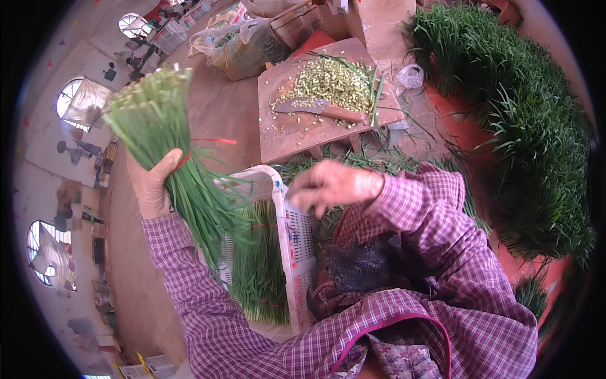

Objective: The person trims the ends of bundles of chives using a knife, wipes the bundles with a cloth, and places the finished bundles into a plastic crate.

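Note:
My left hand [154, 182] grips a bundle of garlic chives [189, 189] by its middle, where a red tie binds it. The pale cut ends point up and away, while the green leaves hang down over a white plastic crate [284, 222]. Inside the crate lie more tied green bundles [262, 265]. Blurred by motion, my right hand [331, 187] is above the crate's right rim with fingers bent and nothing seen in it. Beyond it, a kitchen knife [322, 108] with a wooden handle rests on a low wooden board [279, 137], beside a heap of chopped stem ends [331, 83].
A long bank of green chives [516, 123] stands on red sheeting [454, 118] along the right. Loose leaves [388, 161] litter the floor under the board. A filled clear plastic bag [246, 52] sits behind the board at left. Windows and stored goods line the left wall.

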The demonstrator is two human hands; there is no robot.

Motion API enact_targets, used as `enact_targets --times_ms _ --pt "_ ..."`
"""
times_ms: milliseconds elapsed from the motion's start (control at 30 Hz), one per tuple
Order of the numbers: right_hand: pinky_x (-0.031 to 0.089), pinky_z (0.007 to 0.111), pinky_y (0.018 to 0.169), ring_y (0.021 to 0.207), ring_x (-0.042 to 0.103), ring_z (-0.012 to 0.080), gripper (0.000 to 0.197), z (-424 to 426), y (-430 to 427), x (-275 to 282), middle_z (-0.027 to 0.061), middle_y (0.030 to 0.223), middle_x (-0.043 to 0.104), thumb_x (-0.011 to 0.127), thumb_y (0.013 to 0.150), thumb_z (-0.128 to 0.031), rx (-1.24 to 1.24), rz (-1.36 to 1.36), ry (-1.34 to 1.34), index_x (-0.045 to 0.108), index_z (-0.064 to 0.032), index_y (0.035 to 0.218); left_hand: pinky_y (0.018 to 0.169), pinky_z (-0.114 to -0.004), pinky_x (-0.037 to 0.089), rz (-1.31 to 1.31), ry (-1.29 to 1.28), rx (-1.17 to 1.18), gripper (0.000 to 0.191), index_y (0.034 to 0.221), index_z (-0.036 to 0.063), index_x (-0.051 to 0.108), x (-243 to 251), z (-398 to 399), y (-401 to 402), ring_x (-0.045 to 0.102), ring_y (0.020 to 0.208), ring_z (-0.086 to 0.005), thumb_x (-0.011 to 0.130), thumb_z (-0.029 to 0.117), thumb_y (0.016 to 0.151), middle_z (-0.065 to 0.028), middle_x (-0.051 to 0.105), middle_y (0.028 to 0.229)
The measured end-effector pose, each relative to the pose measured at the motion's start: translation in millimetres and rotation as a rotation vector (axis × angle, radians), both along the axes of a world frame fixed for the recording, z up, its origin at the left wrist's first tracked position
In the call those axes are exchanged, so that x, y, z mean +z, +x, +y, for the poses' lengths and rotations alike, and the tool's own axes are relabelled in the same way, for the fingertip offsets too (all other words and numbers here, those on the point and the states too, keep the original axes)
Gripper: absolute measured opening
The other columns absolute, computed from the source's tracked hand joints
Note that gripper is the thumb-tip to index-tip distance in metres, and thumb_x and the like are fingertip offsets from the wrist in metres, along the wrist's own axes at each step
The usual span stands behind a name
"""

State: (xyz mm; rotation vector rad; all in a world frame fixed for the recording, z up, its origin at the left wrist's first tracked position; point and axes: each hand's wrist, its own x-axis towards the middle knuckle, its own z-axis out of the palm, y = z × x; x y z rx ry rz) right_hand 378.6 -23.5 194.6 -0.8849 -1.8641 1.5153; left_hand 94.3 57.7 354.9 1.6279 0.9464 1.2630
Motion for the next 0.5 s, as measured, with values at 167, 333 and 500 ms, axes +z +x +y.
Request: enact_targets --times_ms 167,333,500 --pt "0.058 0.047 0.082 0.103 0.065 0.0355 0.044 128 71 -70 0.0168 0.112 0.066 0.07 0.091 -0.034 -0.841 -0.983 0.515 0.059 -0.0115 0.127 0.11 -0.037 0.046 0.842 0.42 0.084 0.109 0.151 0.0113 0.04 -55 83 27 0.059 0.127 -0.0256 0.092 0.016 0.056 -0.0145 0.06 0.137" --pt "0.055 0.047 0.088 0.111 0.061 0.0365 0.047 166 95 -122 0.0191 0.115 0.063 0.069 0.086 -0.028 -0.699 -1.091 0.554 0.057 -0.0071 0.126 0.109 -0.039 0.047 1.116 0.186 -0.027 0.113 0.153 0.0164 0.037 -171 134 83 0.059 0.121 -0.03 0.094 0.025 0.055 -0.0163 0.058 0.129" --pt "0.055 0.05 0.076 0.084 0.068 0.0397 0.03 151 117 -108 0.0223 0.094 0.068 0.06 0.093 -0.028 -0.866 -0.739 0.536 0.057 -0.0027 0.109 0.114 -0.043 0.042 1.236 -0.053 -0.041 0.131 0.157 0.0097 0.028 -225 154 110 0.051 0.133 -0.0362 0.099 0.032 0.049 -0.0218 0.052 0.143"
